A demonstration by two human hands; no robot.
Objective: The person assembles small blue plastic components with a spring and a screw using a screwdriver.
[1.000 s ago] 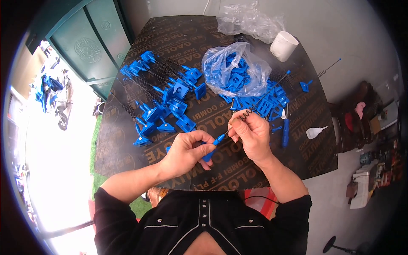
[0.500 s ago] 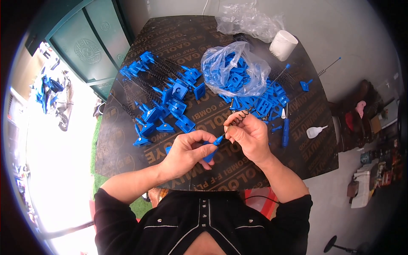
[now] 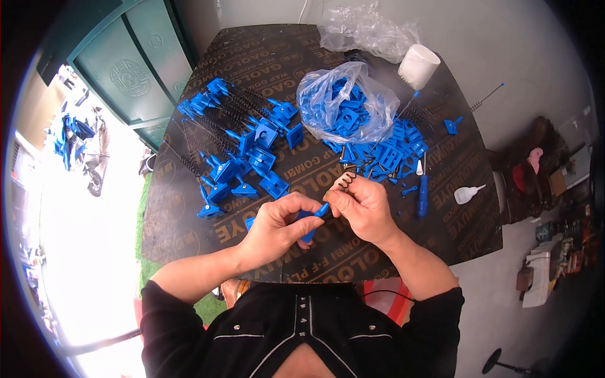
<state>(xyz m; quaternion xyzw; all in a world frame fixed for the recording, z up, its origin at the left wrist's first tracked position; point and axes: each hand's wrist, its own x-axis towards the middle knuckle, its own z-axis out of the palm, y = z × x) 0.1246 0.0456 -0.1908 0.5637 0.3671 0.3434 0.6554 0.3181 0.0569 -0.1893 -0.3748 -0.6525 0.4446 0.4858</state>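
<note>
Blue plastic piece (image 3: 313, 218) is being pinched over the near table (image 3: 302, 264) edge by the left hand (image 3: 277, 227) while the right hand (image 3: 362, 208) is gripping a dark coiled spring (image 3: 345, 183), apparently mid-assembly, likely needing careful alignment next.

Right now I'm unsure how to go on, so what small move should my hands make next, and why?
Probably slide the black coil spring in your right hand onto the tip of the blue plastic peg pinched in your left hand: the two hands meet there, and finished pieces on the table carry springs.
</note>
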